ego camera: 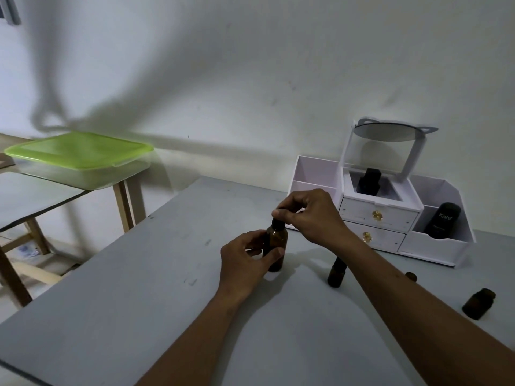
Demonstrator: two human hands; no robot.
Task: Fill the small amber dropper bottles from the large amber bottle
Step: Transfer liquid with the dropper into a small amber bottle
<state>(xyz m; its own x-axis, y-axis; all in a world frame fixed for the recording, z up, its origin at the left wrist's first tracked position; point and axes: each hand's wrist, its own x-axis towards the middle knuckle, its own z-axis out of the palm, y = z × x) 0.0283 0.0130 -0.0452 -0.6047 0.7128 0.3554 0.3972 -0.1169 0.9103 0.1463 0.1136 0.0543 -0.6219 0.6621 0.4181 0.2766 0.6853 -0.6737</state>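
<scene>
On the grey table, near its middle, the large amber bottle stands upright. Our left hand grips its body, with the thumb across the front and the fingers curled round the far side. Our right hand sits above it and pinches the black cap on the bottle's neck between thumb and fingertips. We cannot tell whether the cap is tight or loose.

Just to the right of the large bottle, a small amber bottle stands upright, its top partly hidden behind our right forearm. A second small bottle stands near the table's right edge, well apart from the first. Between the two, a third small bottle shows only its top past the forearm.

At the back right, against the wall, we see a white organiser with two drawers. A dark bottle stands in its middle top compartment. A black bottle marked "Kahf" leans in the right compartment. A round mirror is tilted nearly flat on its frame above. Off to the left, a clear box with a green lid rests on a side table.
</scene>
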